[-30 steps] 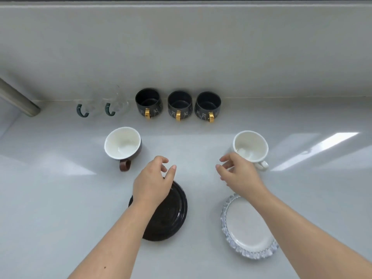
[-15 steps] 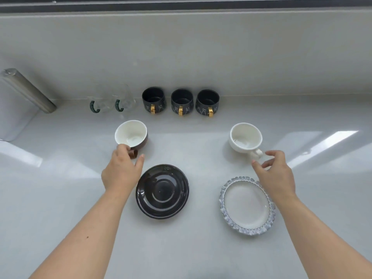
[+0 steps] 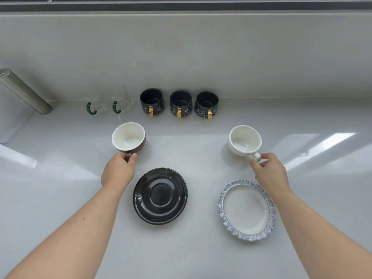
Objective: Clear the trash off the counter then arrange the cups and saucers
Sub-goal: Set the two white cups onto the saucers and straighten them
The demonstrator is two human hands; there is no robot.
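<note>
A brown cup with a white inside stands left of centre, and my left hand pinches its handle. A white cup stands on the right, tilted a little, and my right hand grips its handle. A dark round saucer lies in front of the brown cup. A white saucer with a blue frilled rim lies in front of the white cup. Both saucers are bare.
Three black cups with gold handles line the back wall, with two clear glass cups with green handles to their left. A metal cylinder leans at the far left. The pale counter stretches toward me.
Both hands moved away from the saucers to the cups. My left hand closed on the brown cup's handle, my right on the white cup's handle.
</note>
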